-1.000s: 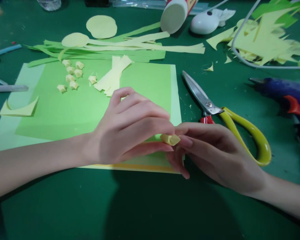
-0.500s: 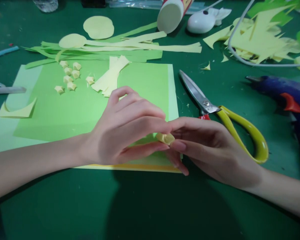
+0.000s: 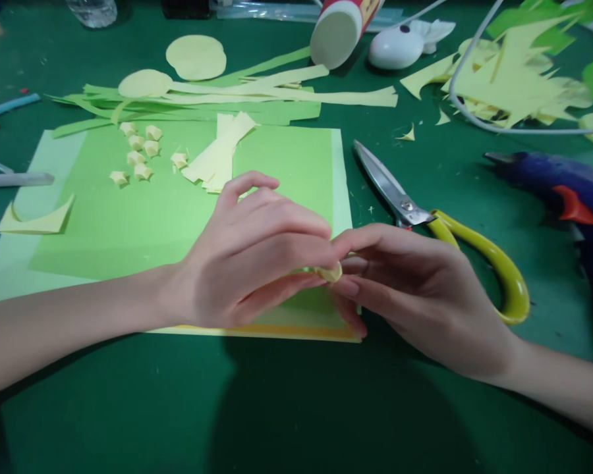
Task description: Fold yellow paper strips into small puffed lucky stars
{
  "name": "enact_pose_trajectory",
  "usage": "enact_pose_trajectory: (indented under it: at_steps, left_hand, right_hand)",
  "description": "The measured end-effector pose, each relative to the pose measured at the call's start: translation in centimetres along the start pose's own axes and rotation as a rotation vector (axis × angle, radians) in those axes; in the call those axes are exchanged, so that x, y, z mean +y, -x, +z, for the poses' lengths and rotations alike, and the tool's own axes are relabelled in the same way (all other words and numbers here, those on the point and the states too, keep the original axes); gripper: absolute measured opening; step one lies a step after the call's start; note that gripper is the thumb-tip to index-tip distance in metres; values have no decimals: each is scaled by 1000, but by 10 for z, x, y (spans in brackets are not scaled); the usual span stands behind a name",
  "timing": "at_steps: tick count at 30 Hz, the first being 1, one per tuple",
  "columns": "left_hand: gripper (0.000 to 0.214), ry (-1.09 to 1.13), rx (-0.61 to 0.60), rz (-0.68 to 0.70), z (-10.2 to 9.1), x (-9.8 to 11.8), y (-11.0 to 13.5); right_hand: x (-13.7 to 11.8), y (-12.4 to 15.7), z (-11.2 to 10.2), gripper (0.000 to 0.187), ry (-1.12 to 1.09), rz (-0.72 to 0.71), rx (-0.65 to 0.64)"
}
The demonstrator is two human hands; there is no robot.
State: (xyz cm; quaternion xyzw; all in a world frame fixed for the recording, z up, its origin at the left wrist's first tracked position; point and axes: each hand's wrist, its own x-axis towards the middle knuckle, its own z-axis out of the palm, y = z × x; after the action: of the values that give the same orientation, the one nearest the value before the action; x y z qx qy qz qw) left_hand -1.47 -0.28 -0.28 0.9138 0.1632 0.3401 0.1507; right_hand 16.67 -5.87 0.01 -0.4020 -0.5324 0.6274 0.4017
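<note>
A small pale-yellow paper star (image 3: 330,271) is pinched between my two hands, partly hidden by the fingers. My left hand (image 3: 261,253) grips it from the left with thumb and forefinger. From the right, the thumb and forefinger of my right hand (image 3: 420,296) close on its other side. Below them lies a stack of green paper sheets (image 3: 277,224). Several folded paper stars (image 3: 135,143) sit on the stack at upper left, and one lone star (image 3: 178,160) rests beside crossed pale-yellow paper strips (image 3: 222,151).
Scissors (image 3: 410,210) with yellow handles lie right of the paper. Farther right is a blue glue gun (image 3: 548,184). Yellow paper scraps (image 3: 518,85) and a white cable (image 3: 467,112) fill the back right. A tipped paper cup (image 3: 338,33) and long paper strips (image 3: 277,95) lie behind.
My right hand has shifted slightly left and up against the star. The star has turned a little and shows less between the fingers.
</note>
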Motion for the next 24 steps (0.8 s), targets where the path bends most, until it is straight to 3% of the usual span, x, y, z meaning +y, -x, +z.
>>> enact_pose_trajectory:
  at_steps: [5, 8, 18, 24]
  left_hand:
    - [4, -64, 48, 24, -1, 0, -2]
    - [6, -102, 14, 21, -2, 0, -2]
    - [10, -83, 63, 64, -4, 0, -2]
    - [6, -89, 40, 54, -4, 1, -3]
  right_hand:
    - [1, 0, 1, 13, 65, -31, 79]
    - [0, 0, 2, 14, 96, -61, 110]
    - [-1, 0, 1, 25, 17, -37, 60]
    - [-1, 1, 2, 18, 35, -30, 87]
